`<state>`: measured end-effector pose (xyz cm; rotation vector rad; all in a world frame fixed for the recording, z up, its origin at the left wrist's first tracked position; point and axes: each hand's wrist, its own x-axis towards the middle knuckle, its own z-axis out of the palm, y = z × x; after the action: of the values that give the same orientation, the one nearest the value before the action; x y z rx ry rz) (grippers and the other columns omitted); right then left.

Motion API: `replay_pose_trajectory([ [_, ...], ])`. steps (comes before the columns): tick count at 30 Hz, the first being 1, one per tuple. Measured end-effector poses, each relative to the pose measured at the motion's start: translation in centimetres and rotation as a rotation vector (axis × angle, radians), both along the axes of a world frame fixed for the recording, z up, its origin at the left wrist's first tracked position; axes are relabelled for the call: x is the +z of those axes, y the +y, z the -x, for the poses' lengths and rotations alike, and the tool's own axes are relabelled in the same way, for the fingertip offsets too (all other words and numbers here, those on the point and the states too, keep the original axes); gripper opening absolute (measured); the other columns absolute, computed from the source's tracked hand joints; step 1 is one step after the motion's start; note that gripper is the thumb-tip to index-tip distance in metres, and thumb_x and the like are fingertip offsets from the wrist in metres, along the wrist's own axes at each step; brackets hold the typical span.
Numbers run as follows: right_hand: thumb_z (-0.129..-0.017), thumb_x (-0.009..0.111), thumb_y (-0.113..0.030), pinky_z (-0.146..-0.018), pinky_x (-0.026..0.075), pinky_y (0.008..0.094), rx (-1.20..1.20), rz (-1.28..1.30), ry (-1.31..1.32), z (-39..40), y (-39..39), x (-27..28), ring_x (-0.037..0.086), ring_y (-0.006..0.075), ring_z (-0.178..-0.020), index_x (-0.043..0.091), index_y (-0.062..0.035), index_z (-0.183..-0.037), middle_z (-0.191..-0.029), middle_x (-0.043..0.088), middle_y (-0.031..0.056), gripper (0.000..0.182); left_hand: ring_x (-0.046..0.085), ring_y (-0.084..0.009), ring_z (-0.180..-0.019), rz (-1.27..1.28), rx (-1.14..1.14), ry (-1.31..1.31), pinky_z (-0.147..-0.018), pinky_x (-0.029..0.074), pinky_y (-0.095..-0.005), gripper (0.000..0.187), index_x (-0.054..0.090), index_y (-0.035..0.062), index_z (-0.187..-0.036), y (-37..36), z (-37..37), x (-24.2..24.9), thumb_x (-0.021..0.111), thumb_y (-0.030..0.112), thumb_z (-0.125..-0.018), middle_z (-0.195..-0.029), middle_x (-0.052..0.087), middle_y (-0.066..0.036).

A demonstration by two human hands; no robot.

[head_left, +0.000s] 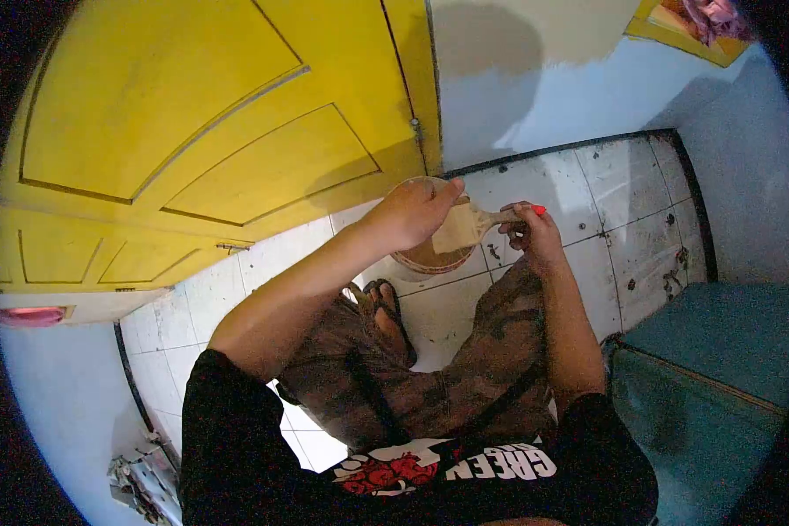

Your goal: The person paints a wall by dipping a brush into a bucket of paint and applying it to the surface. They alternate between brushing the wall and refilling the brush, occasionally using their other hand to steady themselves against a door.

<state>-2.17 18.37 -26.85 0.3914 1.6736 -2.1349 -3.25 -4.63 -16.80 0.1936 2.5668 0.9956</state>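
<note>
My left hand is closed at the upper left rim of a round bucket, its thumb reaching toward the bristles of a wide brush. What exactly its fingers hold is partly hidden. My right hand grips the brush's handle, which has a red end showing beside the fingers. The brush head lies over the bucket's opening, its bristles pointing left and coated in a beige colour.
A yellow panelled door stands at the upper left. White floor tiles carry dark spots. A partly beige wall rises ahead. A blue-green surface is at the right, crumpled material at the lower left.
</note>
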Motion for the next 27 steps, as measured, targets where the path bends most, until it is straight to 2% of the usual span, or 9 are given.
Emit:
replay_pose_trajectory([
  [2,-0.086,0.048,-0.023,-0.050,0.036,0.0235,-0.001,0.001,0.012,-0.1,0.3,-0.2,0.057,0.0124,-0.068,0.057,-0.0050,-0.092,-0.080,0.060,0.0043,0.021,0.054,-0.0455,-0.077,-0.070,-0.165,0.327,-0.073,0.042,-0.0483,0.058,0.058,-0.0066,-0.078,-0.5,-0.1,-2.8,0.031,0.043,-0.092,-0.073,0.057,-0.027],
  [6,-0.085,0.052,-0.025,-0.049,0.037,0.0230,0.025,0.002,0.009,0.1,0.6,-0.9,0.058,0.0124,-0.067,0.057,-0.0048,-0.093,-0.080,0.061,0.0052,0.022,0.053,-0.0445,-0.071,-0.055,-0.098,0.249,-0.069,0.042,-0.0491,0.053,0.057,-0.0045,-0.081,0.2,-0.8,-1.0,0.031,0.041,-0.093,-0.067,0.054,-0.026],
  [11,-0.085,0.053,-0.025,-0.048,0.037,0.0229,0.026,-0.004,0.022,0.0,0.5,-1.2,0.059,0.0132,-0.065,0.058,-0.0042,-0.094,-0.080,0.062,0.0060,0.023,0.054,-0.0432,-0.068,-0.050,-0.068,0.194,-0.065,0.041,-0.0485,0.056,0.056,-0.0060,-0.071,0.2,-0.5,-1.3,0.033,0.041,-0.092,-0.065,0.051,-0.029],
  [15,-0.085,0.052,-0.023,-0.048,0.039,0.0230,0.038,0.009,0.070,0.2,0.9,-1.3,0.060,0.0130,-0.066,0.059,-0.0037,-0.093,-0.079,0.062,0.0055,0.022,0.053,-0.0435,-0.069,-0.094,-0.070,0.156,-0.065,0.041,-0.0491,0.057,0.056,-0.0067,-0.069,0.6,-0.7,-0.1,0.034,0.041,-0.092,-0.064,0.051,-0.029],
  [17,-0.085,0.054,-0.023,-0.047,0.038,0.0232,0.043,-0.019,0.068,0.4,1.2,-2.0,0.060,0.0135,-0.066,0.058,-0.0035,-0.093,-0.079,0.062,0.0061,0.021,0.054,-0.0426,-0.068,-0.008,-0.052,0.047,-0.063,0.041,-0.0497,0.044,0.058,-0.0021,-0.088,0.5,-0.4,-1.3,0.034,0.035,-0.093,-0.066,0.053,-0.028],
  [18,-0.086,0.053,-0.023,-0.047,0.038,0.0232,0.092,-0.059,0.079,0.5,1.3,-2.1,0.060,0.0136,-0.066,0.058,-0.0032,-0.094,-0.079,0.062,0.0063,0.021,0.054,-0.0426,-0.068,-0.007,-0.056,0.046,-0.063,0.041,-0.0497,0.044,0.058,-0.0021,-0.088,0.3,-0.5,-1.9,0.034,0.035,-0.093,-0.066,0.053,-0.028],
  [20,-0.086,0.053,-0.023,-0.047,0.038,0.0233,0.138,-0.099,0.093,0.5,1.4,-2.0,0.060,0.0136,-0.066,0.057,-0.0030,-0.094,-0.079,0.062,0.0065,0.022,0.055,-0.0413,-0.068,0.111,-0.412,0.529,-0.063,0.043,-0.0493,0.034,0.054,0.0031,-0.103,-0.2,-0.7,-3.1,0.035,0.029,-0.093,-0.068,0.053,-0.026],
  [23,-0.087,0.052,-0.023,-0.047,0.038,0.0235,0.101,-0.079,0.085,0.4,1.3,-1.4,0.060,0.0141,-0.065,0.057,-0.0022,-0.093,-0.078,0.061,0.0067,0.022,0.055,-0.0403,-0.068,0.053,-0.323,0.359,-0.062,0.043,-0.0491,0.032,0.052,0.0047,-0.108,0.2,-0.8,-2.4,0.036,0.027,-0.093,-0.069,0.053,-0.024],
  [27,-0.087,0.051,-0.023,-0.046,0.039,0.0236,0.091,0.003,0.145,0.7,1.8,-2.1,0.060,0.0144,-0.065,0.057,-0.0016,-0.093,-0.078,0.061,0.0069,0.023,0.056,-0.0398,-0.070,0.109,-0.306,0.348,-0.061,0.043,-0.0491,0.032,0.052,0.0046,-0.109,0.5,-0.8,-1.9,0.036,0.027,-0.092,-0.070,0.054,-0.024],
])
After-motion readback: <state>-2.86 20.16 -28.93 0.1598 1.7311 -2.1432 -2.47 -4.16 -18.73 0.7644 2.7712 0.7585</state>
